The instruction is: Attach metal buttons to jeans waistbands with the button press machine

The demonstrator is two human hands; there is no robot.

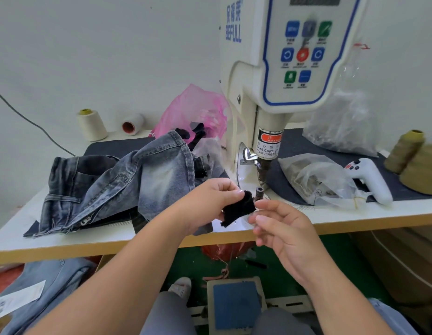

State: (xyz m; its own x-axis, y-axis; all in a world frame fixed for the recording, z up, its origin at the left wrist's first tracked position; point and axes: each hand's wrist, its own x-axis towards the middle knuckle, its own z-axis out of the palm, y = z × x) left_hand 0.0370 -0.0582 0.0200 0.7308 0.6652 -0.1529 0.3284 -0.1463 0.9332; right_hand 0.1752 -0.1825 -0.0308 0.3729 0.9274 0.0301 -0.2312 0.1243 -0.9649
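My left hand (210,201) pinches a small black fabric scrap (237,209) just in front of the button press machine (270,93). My right hand (280,228) hovers right of the scrap with its fingers loosely curled, the fingertips almost touching the scrap's edge; I cannot tell whether it holds a button. The machine's punch (263,168) stands above the small lower die (259,191), which shows just behind the scrap. Grey washed jeans (128,184) lie heaped on the table to the left, zipper end toward the front edge.
Clear plastic bags of metal parts (316,182) and a white handheld controller (369,180) lie to the right of the machine. Thread cones (91,125) stand at the back left and olive ones (408,151) at the right. A pink bag (193,112) sits behind the jeans. A foot pedal (236,308) is under the table.
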